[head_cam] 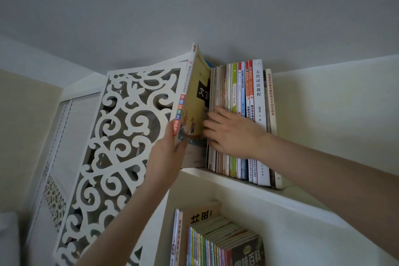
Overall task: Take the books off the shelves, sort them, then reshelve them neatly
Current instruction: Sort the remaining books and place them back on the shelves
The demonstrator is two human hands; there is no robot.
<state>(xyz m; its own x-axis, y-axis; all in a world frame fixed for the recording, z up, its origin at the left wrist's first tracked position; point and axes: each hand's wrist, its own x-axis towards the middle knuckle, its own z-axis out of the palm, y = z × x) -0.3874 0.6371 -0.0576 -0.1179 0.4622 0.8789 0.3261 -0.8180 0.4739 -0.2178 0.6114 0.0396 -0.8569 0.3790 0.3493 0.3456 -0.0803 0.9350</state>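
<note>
At the left edge of the bookcase stands the white fretwork side panel (121, 136). Just inside it the left hand (166, 153) reaches up to the upper shelf (259, 190). It grips the yellow book (194, 110) low on its spine, with the thumb laid across the front cover and the other fingers wrapped behind, mostly hidden. The book is at the shelf's left end, tilted, its top leaning out toward the panel; whether its foot rests on the board I cannot tell.

To its right the right hand (233, 134) lies flat against the spines of the upright row (248, 114). Its fingers are straight and slightly spread, with the fingertips at the gap between the yellow book and the row's first thin volumes. That arm comes in from the lower right, stretched upward. The row runs from the gap toward the shelf's middle, standing straight and packed close.

Below, at the left end of the lower shelf, a second row (216, 242) stands upright too.

Judging by this, the sorting looks done and the reshelving well along. The yellow book is likely the one left to seat here, though it could equally be on its way out.
</note>
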